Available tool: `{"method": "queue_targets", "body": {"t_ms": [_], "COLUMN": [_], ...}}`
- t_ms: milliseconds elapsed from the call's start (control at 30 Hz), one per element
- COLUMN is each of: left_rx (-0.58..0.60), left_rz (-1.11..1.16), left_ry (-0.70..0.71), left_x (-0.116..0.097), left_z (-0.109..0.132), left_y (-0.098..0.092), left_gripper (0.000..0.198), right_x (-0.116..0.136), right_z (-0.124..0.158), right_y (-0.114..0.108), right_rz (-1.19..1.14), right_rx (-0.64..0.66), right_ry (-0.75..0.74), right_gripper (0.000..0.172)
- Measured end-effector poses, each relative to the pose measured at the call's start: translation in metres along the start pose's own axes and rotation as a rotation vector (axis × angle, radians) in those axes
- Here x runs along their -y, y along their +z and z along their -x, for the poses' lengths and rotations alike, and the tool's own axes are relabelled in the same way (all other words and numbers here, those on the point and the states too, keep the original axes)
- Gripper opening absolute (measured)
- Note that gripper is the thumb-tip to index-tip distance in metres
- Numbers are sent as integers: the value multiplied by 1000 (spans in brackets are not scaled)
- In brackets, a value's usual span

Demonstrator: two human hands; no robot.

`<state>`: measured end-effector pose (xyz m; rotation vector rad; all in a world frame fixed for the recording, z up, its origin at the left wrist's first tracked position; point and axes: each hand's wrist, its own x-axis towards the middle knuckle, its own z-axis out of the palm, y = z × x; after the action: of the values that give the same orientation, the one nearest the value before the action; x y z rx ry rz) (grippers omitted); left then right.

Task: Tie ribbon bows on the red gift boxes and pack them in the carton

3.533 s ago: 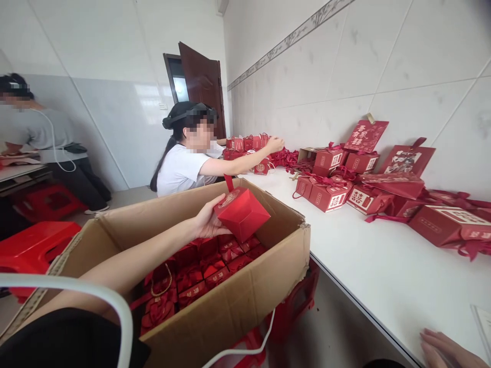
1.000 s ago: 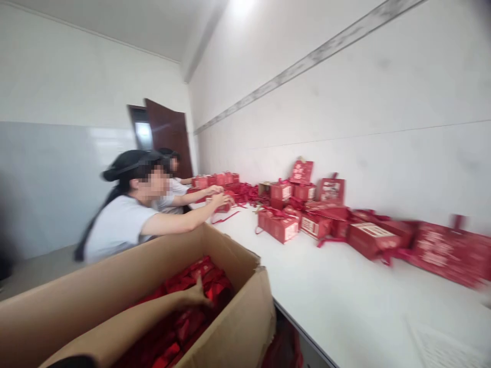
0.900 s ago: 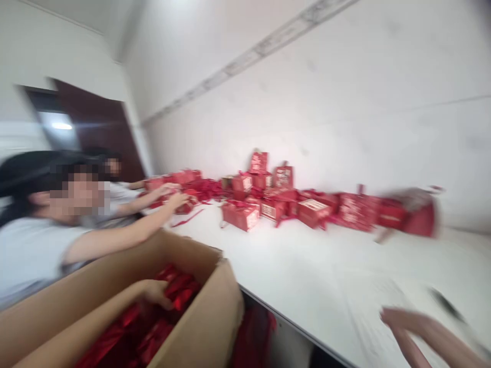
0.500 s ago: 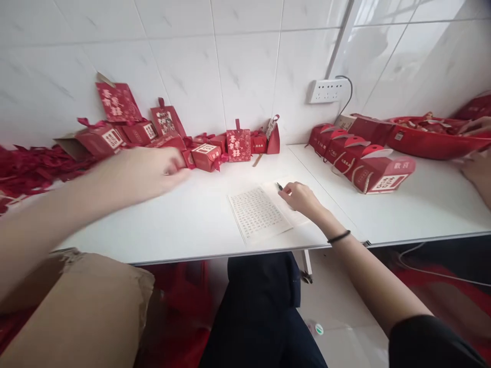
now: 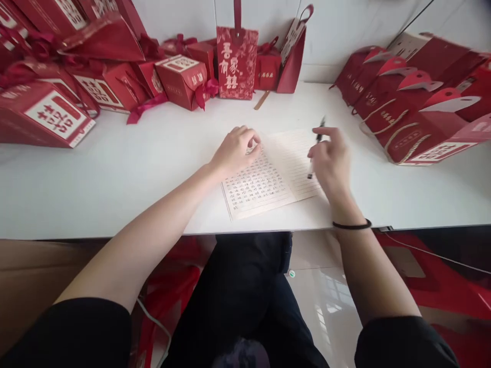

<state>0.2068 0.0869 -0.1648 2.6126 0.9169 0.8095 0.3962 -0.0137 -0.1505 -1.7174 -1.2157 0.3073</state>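
Note:
An open notebook [image 5: 264, 202] lies on the white table, its left page covered in rows of handwriting and its right page showing ruled lines. On the upper part of the left page rests my left hand [image 5: 235, 152], fingers loosely bent with a gap inside the thumb and forefinger and nothing visible in them. My right hand [image 5: 333, 158], slightly blurred, grips a black-and-clear pen [image 5: 319, 137] between thumb and fingers over the right page. A dark band circles the right wrist.
Red gift boxes [image 5: 182, 76] with ribbons line the wall on the left. A red printed tag-like packet [image 5: 238, 64] stands upright at the back. Red handled boxes [image 5: 414, 122] form a row at right. Under the table are a cardboard box [image 5: 34, 286] and red bags.
My left hand has come from above the left side of the table onto the notebook. My right hand has lifted with the pen. The view has tilted down and moved closer.

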Motion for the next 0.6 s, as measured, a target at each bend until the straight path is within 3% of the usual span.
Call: {"method": "queue_targets", "body": {"t_ms": [67,133,233,367,467,600], "left_rx": [-21,-9,23,80,122,131], "left_rz": [51,83,112,149,172,156], "left_ry": [-9,-14,-17,-56,-91,-99], "left_x": [2,2,1,4,8,9], "left_z": [-1,0,3,6,5,3], "left_y": [-7,-12,-11,-2,2,4], "left_gripper": [16,16,15,13,11,9], "right_x": [7,18,38,55,59,59], "right_z": [6,21,59,102,109,102], "right_y": [-6,-6,6,33,44,45], "right_rz": [-336,-527,-581,-623,-652,-631], "right_rx": [-26,5,74,62,85,237], "right_ry": [15,11,41,71,95,178], "right_gripper": [25,15,18,19,23,33]}}
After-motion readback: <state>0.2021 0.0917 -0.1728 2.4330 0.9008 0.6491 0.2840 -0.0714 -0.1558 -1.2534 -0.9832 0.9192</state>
